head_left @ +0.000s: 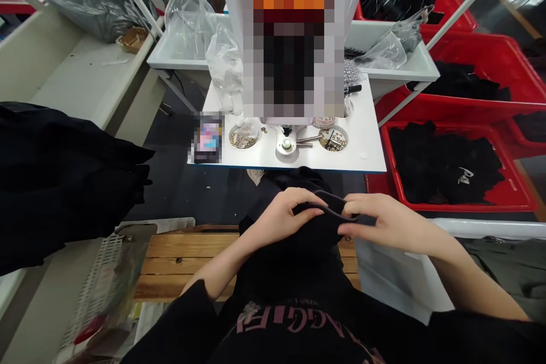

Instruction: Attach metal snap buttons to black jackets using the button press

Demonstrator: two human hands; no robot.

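Note:
My left hand (284, 213) and my right hand (381, 222) meet over my lap, both pinching a piece of black fabric (309, 239). A thin dark cord or edge (336, 210) runs between the fingertips of both hands. The fabric hangs down over my knees. Just ahead is a white press table (367, 151) with a small round die (286, 145) at its front middle. Two recessed dishes of small metal parts, the left dish (244, 137) and the right dish (333, 139), flank the die.
Red bins (522, 202) with black garments stand to the right. A pile of black cloth (60, 176) lies at left on a pale bench. A wooden stool seat (187, 264) is under me. Clear plastic bags (191, 20) sit on a rear white tray.

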